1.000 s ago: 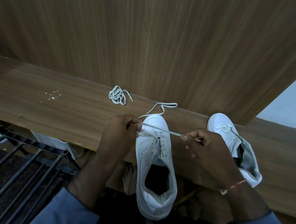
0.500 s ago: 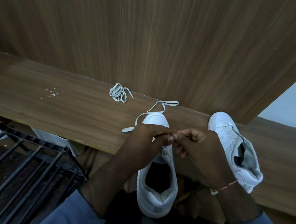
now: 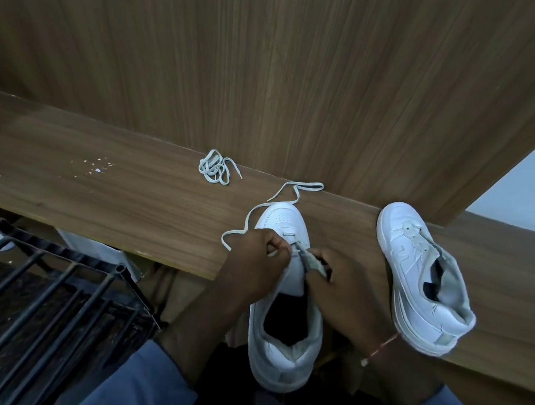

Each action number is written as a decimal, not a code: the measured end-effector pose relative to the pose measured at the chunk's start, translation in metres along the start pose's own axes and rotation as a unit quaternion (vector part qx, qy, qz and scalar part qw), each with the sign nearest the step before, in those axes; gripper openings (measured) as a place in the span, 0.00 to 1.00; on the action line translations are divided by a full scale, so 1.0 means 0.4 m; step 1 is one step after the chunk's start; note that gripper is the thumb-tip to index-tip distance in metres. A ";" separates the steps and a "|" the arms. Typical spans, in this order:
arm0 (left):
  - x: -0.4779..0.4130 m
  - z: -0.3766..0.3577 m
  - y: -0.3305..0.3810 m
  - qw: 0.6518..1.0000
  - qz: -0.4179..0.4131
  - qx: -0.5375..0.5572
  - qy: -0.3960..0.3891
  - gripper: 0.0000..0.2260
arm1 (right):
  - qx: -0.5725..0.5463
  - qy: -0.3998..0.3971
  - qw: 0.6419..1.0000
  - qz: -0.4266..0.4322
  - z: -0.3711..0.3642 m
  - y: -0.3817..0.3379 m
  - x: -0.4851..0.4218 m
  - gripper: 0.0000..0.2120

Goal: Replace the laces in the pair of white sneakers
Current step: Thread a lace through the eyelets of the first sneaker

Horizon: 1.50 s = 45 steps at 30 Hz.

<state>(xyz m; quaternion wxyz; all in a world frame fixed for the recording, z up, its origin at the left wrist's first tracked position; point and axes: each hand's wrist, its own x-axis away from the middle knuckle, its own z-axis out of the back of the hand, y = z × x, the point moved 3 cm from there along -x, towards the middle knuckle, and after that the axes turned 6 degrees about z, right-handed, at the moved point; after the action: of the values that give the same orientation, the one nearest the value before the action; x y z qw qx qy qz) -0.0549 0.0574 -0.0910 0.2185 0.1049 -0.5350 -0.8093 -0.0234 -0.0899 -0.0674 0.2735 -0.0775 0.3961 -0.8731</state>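
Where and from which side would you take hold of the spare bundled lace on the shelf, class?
Probably pinch the spare lace across the middle of its coiled loops, coming from above with the fingers closing across the loops. It lies flat and loose on the wooden shelf with open wood around it; its one stray end trails right, so pulling that would likely unravel the bundle.

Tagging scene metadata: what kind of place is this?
Probably a home interior, perhaps an entryway or storage corner. A wood-laminate shelf against a matching panel holds white sneakers; a black metal rack stands beside it.
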 end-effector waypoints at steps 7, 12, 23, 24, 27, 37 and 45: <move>0.003 -0.043 -0.003 0.998 0.004 -0.048 0.040 0.06 | -0.093 0.041 0.994 -0.035 0.007 0.035 0.007 0.10; -0.007 -0.036 -0.008 1.000 0.001 -0.018 -0.008 0.08 | -0.076 0.040 0.996 -0.016 0.004 0.036 0.002 0.10; -0.002 -0.029 -0.004 0.999 0.006 0.018 -0.030 0.09 | -0.090 0.027 0.995 -0.017 0.001 0.039 0.003 0.10; -0.002 -0.029 -0.003 0.999 0.009 0.028 -0.032 0.09 | -0.090 0.026 0.995 -0.018 0.002 0.039 0.003 0.10; -0.002 -0.030 -0.003 1.000 0.002 0.013 -0.016 0.09 | -0.094 0.024 0.995 -0.023 0.004 0.044 0.002 0.10; 0.025 -0.039 0.039 0.995 -0.035 -0.082 0.035 0.05 | -0.317 -0.007 0.937 -0.143 0.000 0.053 -0.002 0.11; 0.009 -0.052 0.023 0.988 -0.056 -0.137 -0.038 0.05 | -0.370 0.062 0.905 -0.199 -0.036 0.051 -0.021 0.05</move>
<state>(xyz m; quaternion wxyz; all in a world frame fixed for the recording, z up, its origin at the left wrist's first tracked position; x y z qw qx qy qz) -0.0476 0.0357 -0.0908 0.1648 0.0732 -0.4199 -0.8895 -0.0128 -0.0871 -0.0912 0.0203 -0.1963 0.6831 -0.7032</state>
